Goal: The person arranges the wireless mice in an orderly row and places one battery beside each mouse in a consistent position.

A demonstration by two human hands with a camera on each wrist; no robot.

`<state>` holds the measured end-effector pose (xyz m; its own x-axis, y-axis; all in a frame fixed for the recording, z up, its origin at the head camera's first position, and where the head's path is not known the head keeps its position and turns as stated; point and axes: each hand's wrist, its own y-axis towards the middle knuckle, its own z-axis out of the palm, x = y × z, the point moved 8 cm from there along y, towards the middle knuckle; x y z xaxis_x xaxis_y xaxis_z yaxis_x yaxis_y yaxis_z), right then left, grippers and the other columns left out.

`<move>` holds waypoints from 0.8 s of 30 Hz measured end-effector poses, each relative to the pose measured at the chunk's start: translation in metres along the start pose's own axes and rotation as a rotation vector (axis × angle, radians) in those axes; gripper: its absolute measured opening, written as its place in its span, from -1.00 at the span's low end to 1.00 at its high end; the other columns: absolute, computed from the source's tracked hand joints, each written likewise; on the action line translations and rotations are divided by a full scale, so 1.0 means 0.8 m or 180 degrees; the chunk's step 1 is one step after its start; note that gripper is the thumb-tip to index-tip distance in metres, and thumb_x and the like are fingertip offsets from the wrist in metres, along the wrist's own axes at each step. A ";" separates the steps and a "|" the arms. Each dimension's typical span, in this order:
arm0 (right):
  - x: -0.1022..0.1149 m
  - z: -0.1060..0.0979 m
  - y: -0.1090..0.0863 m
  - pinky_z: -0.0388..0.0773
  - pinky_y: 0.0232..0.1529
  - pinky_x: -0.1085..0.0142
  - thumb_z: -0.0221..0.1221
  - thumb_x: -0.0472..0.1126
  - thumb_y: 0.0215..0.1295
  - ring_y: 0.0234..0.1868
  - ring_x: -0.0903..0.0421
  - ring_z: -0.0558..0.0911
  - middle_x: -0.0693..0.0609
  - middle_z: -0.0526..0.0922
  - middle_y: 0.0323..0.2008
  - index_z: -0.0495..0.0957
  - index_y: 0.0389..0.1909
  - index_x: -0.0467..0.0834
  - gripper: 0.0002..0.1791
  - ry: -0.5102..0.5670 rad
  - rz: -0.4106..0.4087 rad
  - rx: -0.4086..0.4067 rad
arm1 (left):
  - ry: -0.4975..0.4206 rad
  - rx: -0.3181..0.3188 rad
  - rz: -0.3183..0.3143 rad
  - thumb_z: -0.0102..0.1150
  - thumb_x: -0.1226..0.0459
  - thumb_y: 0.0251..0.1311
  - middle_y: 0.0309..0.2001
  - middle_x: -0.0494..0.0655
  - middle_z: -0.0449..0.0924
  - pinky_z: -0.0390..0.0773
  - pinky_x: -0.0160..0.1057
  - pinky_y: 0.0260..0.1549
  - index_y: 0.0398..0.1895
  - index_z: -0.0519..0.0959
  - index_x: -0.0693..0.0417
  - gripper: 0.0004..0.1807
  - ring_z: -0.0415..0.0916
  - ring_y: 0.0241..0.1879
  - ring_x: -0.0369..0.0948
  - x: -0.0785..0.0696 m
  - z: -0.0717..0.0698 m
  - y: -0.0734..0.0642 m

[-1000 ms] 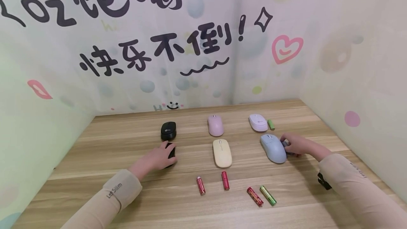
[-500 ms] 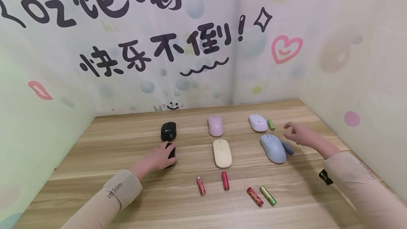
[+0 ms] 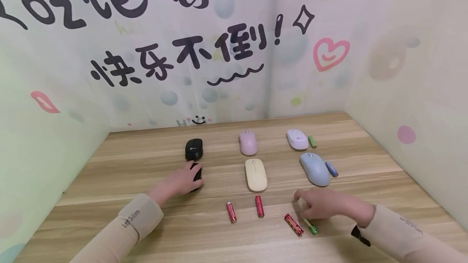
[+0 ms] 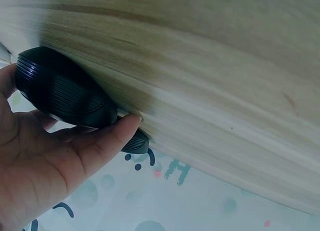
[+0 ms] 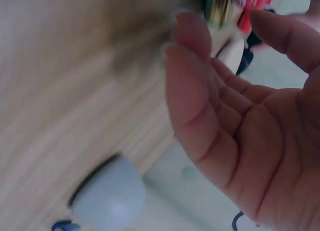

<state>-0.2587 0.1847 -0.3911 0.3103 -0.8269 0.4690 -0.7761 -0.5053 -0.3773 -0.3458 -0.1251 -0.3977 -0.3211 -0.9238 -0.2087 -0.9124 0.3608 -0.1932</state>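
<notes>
One black, rounded plastic mouse (image 3: 197,171) sits on the wood-grain table (image 3: 190,240) within the grip of the left hand (image 3: 180,180), while the right hand (image 3: 322,203), thumb and fingers parted, hovers over a slim green-and-yellow battery (image 3: 313,229) lying just beside a red cylindrical battery (image 3: 293,225).

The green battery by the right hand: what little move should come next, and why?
Probably lower the right hand a little and pinch the green battery. In the head view the hand partly covers it, and the right wrist view shows its thumb and fingers apart, gripping nothing.
</notes>
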 end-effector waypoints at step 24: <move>0.010 0.031 0.003 0.29 -0.77 0.39 0.11 -0.46 0.05 -0.78 0.16 0.40 -0.03 0.43 -0.62 0.39 -0.41 -0.18 -0.85 0.0179 0.0516 0.0048 | -0.0021 -0.0064 -0.0006 -0.06 0.06 0.27 0.29 0.39 0.06 0.30 0.13 0.05 0.31 0.21 0.16 -0.39 0.28 0.11 0.30 0.003 0.002 0.001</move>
<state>-0.2444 0.1708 -0.4077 0.1500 -0.8830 0.4448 -0.8051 -0.3703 -0.4634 -0.3471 -0.1268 -0.3997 -0.3178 -0.9236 -0.2146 -0.9180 0.3563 -0.1742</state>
